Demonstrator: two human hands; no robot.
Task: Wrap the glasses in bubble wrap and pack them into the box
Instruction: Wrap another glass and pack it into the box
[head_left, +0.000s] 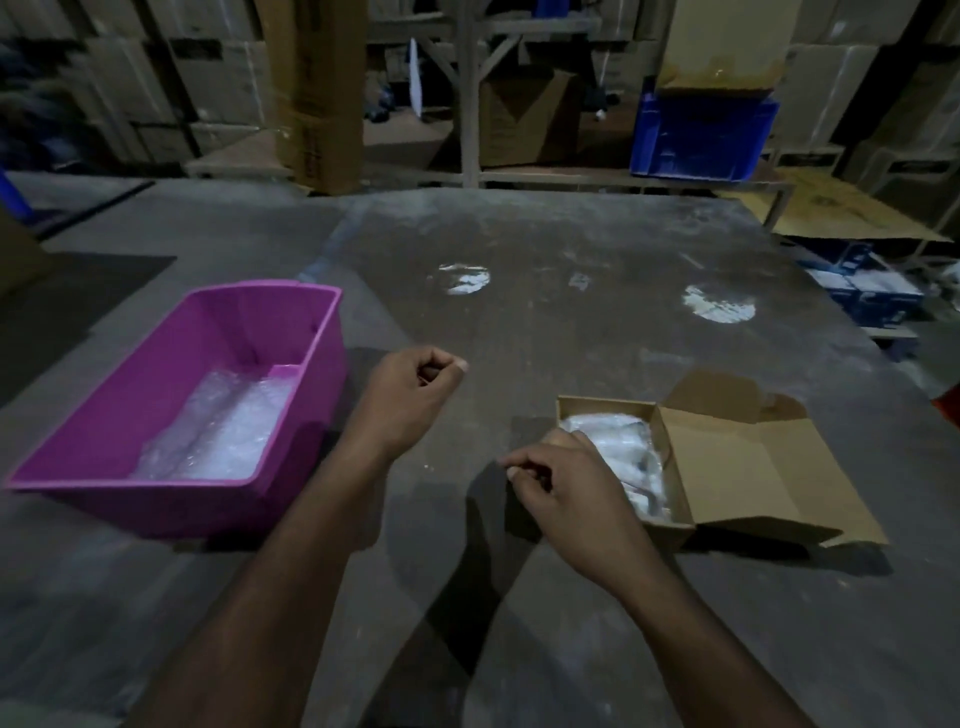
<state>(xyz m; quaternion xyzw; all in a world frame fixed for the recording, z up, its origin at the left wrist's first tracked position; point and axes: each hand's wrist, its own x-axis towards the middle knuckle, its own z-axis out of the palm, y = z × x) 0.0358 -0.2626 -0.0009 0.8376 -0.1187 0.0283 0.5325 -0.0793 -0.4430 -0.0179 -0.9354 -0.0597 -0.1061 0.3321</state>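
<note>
A small cardboard box (675, 525) stands open at the right of the grey table, its lid (737, 467) folded out to the right. A bubble-wrapped bundle (631, 457) lies inside it; the glasses themselves cannot be made out. My right hand (563, 486) hovers at the box's left edge with fingers curled and nothing in it. My left hand (415, 387) is held over the table's middle as a loose fist, also holding nothing. At the left, a pink plastic tub (130, 421) holds sheets of bubble wrap (223, 431).
The dusty table top (571, 249) shows bright light patches further back. Behind it are a blue crate (701, 135) on a low shelf, a tall upright carton (317, 93) and stacked cardboard boxes. Flat cardboard (841, 208) lies at the far right.
</note>
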